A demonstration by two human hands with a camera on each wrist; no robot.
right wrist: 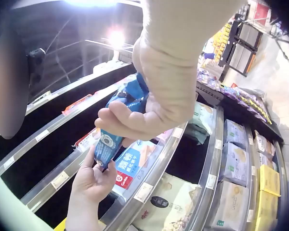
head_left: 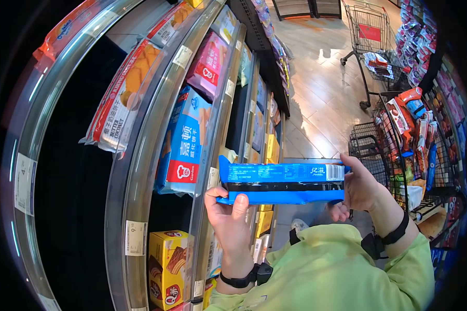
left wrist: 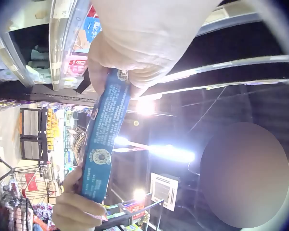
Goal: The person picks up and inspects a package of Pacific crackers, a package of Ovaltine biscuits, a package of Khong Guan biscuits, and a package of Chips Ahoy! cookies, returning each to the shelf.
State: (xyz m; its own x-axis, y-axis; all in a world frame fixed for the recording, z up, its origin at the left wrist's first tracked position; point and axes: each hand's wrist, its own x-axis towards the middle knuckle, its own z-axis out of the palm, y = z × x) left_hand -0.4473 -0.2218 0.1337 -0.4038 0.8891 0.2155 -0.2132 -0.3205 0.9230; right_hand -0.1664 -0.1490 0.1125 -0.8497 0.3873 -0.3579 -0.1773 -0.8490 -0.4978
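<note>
Noted blue packet (head_left: 283, 181) gripped at its 2 ends by left hand (head_left: 232, 215) and right hand (head_left: 358, 189); judged liable to drop on any slackening of either grip.

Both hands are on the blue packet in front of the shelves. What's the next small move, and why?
Probably ease the blue packet left toward the shelf rail beside the blue Garden pack, keeping both grips. The left hand pinches the end nearest that rail, the right hand holds the barcode end, and the packet is held level, not set down.
</note>
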